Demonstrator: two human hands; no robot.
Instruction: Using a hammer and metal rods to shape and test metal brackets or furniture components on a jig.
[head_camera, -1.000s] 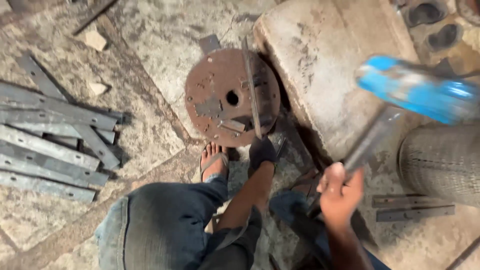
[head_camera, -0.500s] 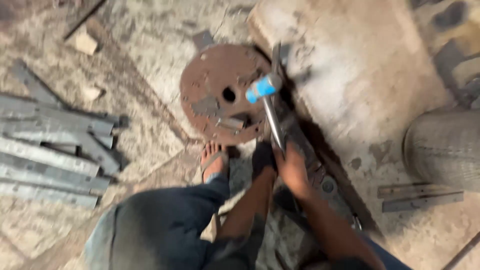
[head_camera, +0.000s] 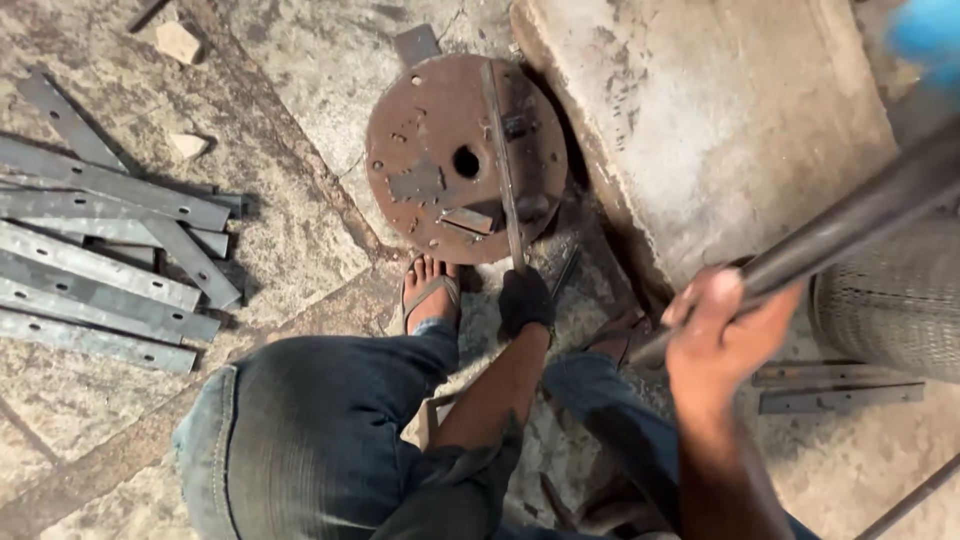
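The left hand (head_camera: 524, 300), in a dark glove, grips the near end of a narrow metal strip (head_camera: 503, 160), fingers wrapped tight around it. The strip lies across a rusty round plate (head_camera: 430, 150) on the floor, just right of the plate's centre hole. The right hand (head_camera: 722, 330), right of the plate and nearer the person, has its fingers closed round a dark hammer handle (head_camera: 850, 225), whose blurred blue head (head_camera: 930, 35) sits high beyond a concrete block (head_camera: 720, 130). Left of the plate lies a pile of punched flat bars (head_camera: 100, 260); a sandalled foot (head_camera: 430, 290) rests at the plate's near edge.
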